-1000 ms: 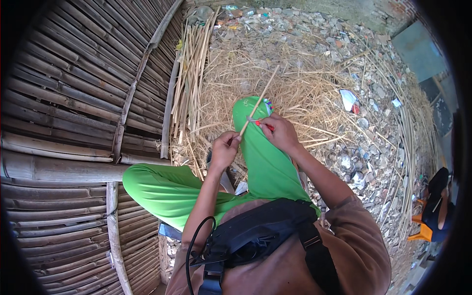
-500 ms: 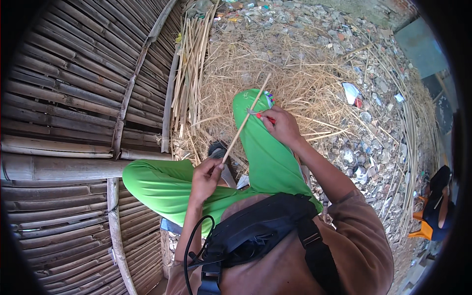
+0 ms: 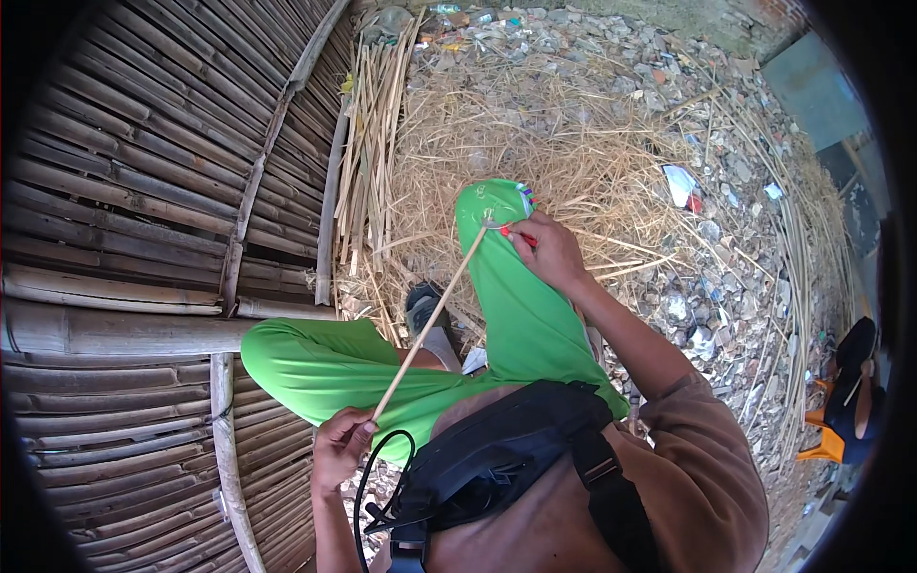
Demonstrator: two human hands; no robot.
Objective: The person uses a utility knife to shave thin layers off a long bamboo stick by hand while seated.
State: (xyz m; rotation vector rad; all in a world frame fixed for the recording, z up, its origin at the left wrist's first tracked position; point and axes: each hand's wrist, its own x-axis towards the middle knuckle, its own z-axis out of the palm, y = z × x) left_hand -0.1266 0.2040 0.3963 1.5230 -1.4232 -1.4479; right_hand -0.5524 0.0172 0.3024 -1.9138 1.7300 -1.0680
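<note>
My left hand (image 3: 342, 449) grips the lower end of a thin, pale bamboo stick (image 3: 430, 323), low beside my hip. From there the stick slants up and to the right, over my lap. Its far end lies at my raised right knee, against the metal end of a small red-handled blade (image 3: 506, 230). My right hand (image 3: 551, 252) is closed round that red handle, resting on the green trouser leg (image 3: 521, 306). Pale curled shavings (image 3: 485, 214) cling to the cloth at the knee. The tool's exact shape is too small to make out.
A bamboo slat wall (image 3: 124, 191) rises along the left. Long split bamboo strips (image 3: 374, 143) lie beside it. Dry straw-like shavings (image 3: 573, 153) and rubble (image 3: 735, 277) cover the ground ahead and right. An orange chair (image 3: 823, 439) stands at the far right.
My left hand has moved down and left, drawing the stick back so its far end now sits at the blade. My right hand has stayed almost in place at the knee.
</note>
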